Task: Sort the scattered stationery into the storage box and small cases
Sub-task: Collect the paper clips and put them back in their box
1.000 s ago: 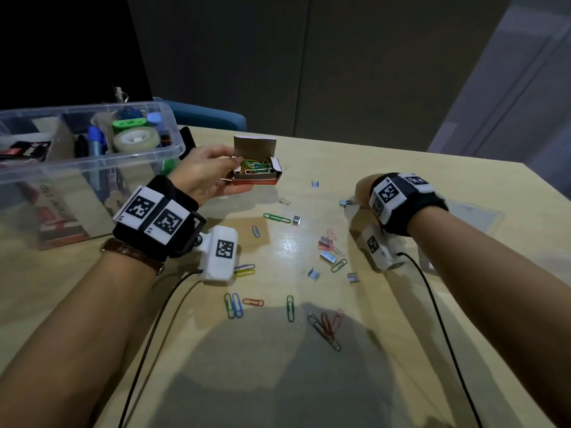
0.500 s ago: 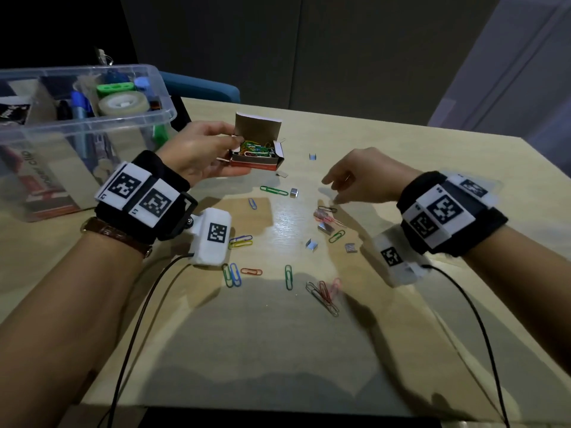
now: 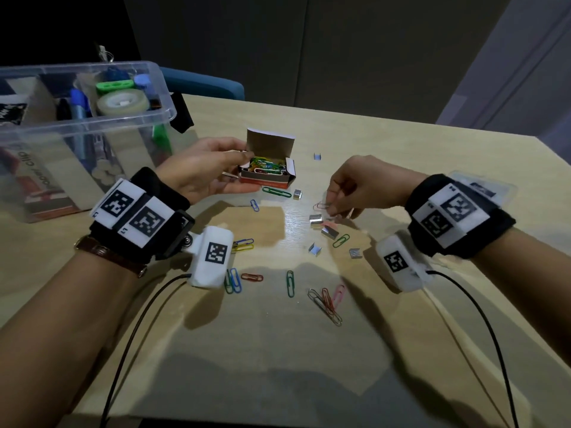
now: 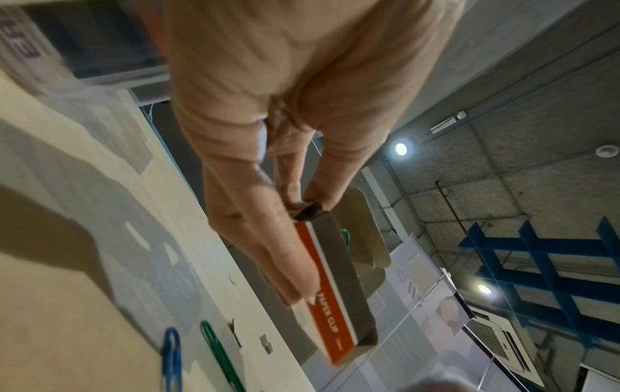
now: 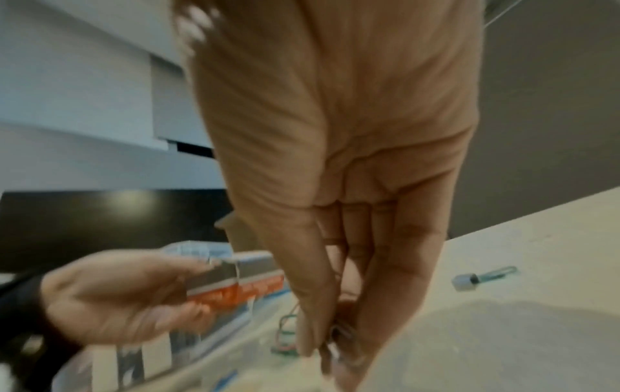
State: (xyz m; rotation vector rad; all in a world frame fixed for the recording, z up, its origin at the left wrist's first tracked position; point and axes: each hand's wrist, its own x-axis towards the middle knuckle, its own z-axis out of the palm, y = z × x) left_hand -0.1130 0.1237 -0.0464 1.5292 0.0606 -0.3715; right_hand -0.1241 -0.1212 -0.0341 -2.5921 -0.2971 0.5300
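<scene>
Left hand (image 3: 200, 171) fingers grip open paper clip box (image 3: 267, 171). Right of box, right hand (image 3: 361, 186) fingers pinch pink paper clip (image 3: 321, 206) above bench (image 3: 401, 335).

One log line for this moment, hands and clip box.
left hand: holds open orange-and-grey cardboard paper-clip box above table | right hand: pinches pink paper clip | loose clips and staples remain on wooden table

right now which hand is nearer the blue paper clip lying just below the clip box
Left. The left hand holds the paper clip box just above the blue paper clip; the right hand is off to its right, picking among the staples.
</scene>
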